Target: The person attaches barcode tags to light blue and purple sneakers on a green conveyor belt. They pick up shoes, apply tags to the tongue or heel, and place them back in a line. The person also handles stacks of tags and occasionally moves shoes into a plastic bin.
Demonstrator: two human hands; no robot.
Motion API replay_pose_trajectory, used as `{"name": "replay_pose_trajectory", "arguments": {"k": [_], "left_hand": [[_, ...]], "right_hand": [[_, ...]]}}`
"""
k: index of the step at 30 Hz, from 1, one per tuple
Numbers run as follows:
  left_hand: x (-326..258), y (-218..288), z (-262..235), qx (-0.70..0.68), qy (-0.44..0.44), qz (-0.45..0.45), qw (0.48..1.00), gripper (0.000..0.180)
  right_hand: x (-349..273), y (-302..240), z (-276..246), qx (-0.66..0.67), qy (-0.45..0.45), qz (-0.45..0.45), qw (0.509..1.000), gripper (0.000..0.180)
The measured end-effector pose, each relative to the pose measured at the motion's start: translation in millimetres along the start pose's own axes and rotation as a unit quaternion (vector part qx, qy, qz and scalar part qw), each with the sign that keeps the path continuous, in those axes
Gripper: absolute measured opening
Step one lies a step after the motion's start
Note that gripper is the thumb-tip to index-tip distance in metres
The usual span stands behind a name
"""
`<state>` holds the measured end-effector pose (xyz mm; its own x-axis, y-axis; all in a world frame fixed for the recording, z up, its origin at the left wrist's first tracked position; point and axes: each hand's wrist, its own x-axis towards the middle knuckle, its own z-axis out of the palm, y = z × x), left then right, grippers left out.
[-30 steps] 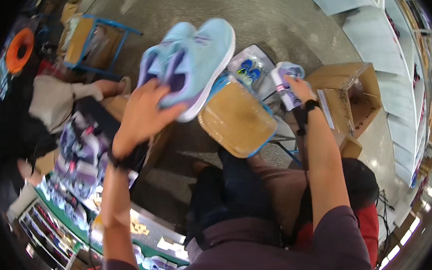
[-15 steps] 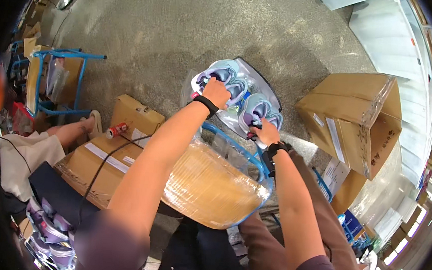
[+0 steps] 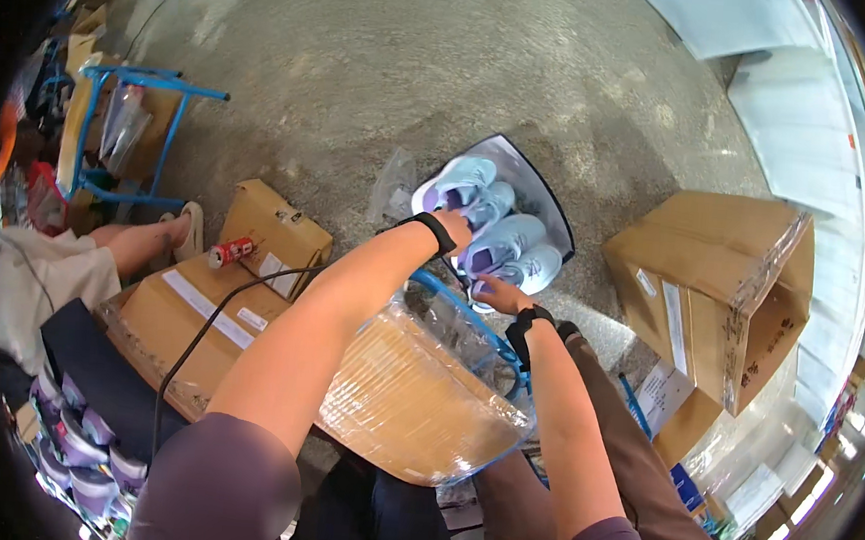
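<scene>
Left shoes point(image 3: 471, 180) have come down beside right shoes point(image 3: 523, 244); left hand point(image 3: 452, 228) and right hand point(image 3: 503, 295) touching, grips indeterminable; lower evenly.

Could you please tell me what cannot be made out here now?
In the head view:
- Left hand, right hand: fingertips largely hidden by the hands themselves and the light blue shoes.
- Grey panel: middle covered by those shoes.
- Large carton: inner depth hidden by its walls.
- Orange thing: cut off by the dark left rim.
</scene>
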<state>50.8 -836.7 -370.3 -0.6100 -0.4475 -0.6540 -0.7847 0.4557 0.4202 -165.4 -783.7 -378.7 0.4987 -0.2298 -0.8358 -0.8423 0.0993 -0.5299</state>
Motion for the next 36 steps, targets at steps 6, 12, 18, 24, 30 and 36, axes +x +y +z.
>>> {"name": "replay_pose_trajectory", "arguments": {"k": [6,12,18,24,30,36], "left_hand": [[-132,17,-79,-0.193,0.349,-0.009,0.917,0.021],[-387,206,-133,-0.306,0.679,0.013,0.667,0.013],[-587,380,-14,-0.264,0.704,-0.131,0.646,0.014],[-717,540,139,-0.263,0.763,-0.427,0.408,0.013],[-765,727,370,-0.138,0.593,-0.789,-0.083,0.011],[-654,975,526,-0.282,0.225,-0.903,-0.233,0.038]], "right_hand": [[-79,-62,-16,0.04,0.199,-0.061,0.977,0.035],[-181,-103,0,0.282,0.346,-0.159,0.881,0.026],[-226,-264,50,0.05,0.173,-0.215,0.96,0.022],[-338,-433,239,-0.179,-0.15,-0.286,0.929,0.018],[-418,-520,440,-0.357,-0.402,-0.302,0.787,0.014],[-475,-535,659,-0.54,-0.54,-0.43,0.482,0.014]]}}
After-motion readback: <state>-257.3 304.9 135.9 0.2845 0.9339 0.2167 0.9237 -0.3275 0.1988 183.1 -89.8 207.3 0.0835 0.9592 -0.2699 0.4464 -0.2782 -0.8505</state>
